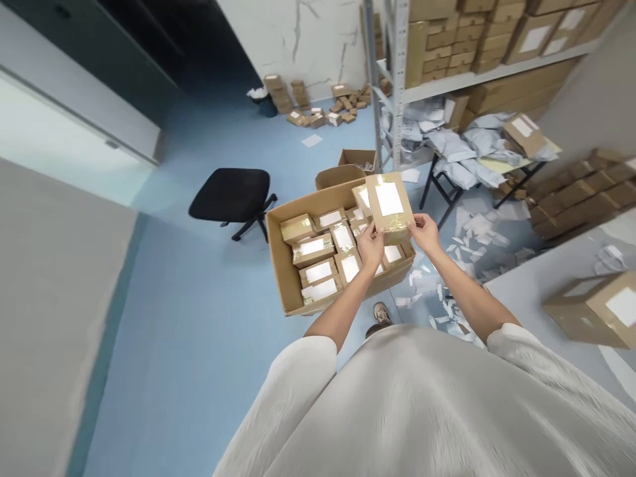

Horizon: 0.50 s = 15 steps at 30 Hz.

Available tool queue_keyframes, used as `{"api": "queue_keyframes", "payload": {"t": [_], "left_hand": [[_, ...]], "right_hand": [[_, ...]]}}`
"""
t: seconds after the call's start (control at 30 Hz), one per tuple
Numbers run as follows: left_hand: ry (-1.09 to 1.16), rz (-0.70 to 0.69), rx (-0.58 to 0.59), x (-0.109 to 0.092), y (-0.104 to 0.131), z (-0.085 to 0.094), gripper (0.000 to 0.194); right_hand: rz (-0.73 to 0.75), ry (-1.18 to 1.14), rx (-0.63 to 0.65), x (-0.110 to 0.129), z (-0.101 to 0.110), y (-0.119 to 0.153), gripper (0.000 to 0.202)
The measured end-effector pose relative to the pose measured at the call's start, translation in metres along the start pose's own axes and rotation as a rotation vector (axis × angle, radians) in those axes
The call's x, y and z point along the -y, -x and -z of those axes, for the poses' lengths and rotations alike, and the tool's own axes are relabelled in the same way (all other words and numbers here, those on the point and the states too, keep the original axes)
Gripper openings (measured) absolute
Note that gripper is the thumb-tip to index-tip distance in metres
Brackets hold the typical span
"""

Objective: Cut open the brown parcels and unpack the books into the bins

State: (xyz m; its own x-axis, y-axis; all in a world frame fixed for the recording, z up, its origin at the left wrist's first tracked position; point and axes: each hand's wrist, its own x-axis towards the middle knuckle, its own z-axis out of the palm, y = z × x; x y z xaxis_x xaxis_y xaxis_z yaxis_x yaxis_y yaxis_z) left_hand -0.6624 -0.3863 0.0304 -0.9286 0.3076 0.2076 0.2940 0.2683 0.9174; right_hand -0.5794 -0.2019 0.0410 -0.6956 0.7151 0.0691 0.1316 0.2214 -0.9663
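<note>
Between my two hands is a small brown cardboard box (389,222) with a white label and shiny tape, held over the right part of a large open carton (276,265). My left hand (371,246) grips its near left corner, and my right hand (424,233) pinches its right edge. Inside the large carton lie several smaller taped boxes with white labels, among them a labelled box (314,249) on the left side. The held box and my hands hide some of the carton's contents at the right.
A black chair (233,192) stands left of the carton. Behind are a smaller open carton (358,158) and a metal shelf (397,93) with boxes. Grey mail bags cover a small table (497,165). Paper scraps (447,305) litter the floor. At right, a box (596,308) sits on a desk.
</note>
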Motion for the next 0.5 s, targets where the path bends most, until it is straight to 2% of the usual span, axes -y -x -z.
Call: {"api": "queue_keyframes", "payload": {"t": [0.13, 0.3, 0.4, 0.5], "left_hand": [[0.058, -0.048, 0.132, -0.037, 0.036, -0.06, 0.04], [0.097, -0.082, 0.321, -0.071, 0.09, -0.142, 0.035], [0.116, -0.097, 0.443, -0.088, 0.121, -0.186, 0.033], [0.123, -0.112, 0.564, -0.101, 0.146, -0.222, 0.03]], "right_hand": [[-0.031, -0.008, -0.149, -0.019, 0.085, 0.029, 0.043], [-0.082, 0.021, -0.351, -0.043, 0.19, 0.078, 0.042], [-0.136, 0.071, -0.465, -0.054, 0.243, 0.108, 0.041], [-0.198, 0.117, -0.579, -0.063, 0.283, 0.135, 0.039]]}}
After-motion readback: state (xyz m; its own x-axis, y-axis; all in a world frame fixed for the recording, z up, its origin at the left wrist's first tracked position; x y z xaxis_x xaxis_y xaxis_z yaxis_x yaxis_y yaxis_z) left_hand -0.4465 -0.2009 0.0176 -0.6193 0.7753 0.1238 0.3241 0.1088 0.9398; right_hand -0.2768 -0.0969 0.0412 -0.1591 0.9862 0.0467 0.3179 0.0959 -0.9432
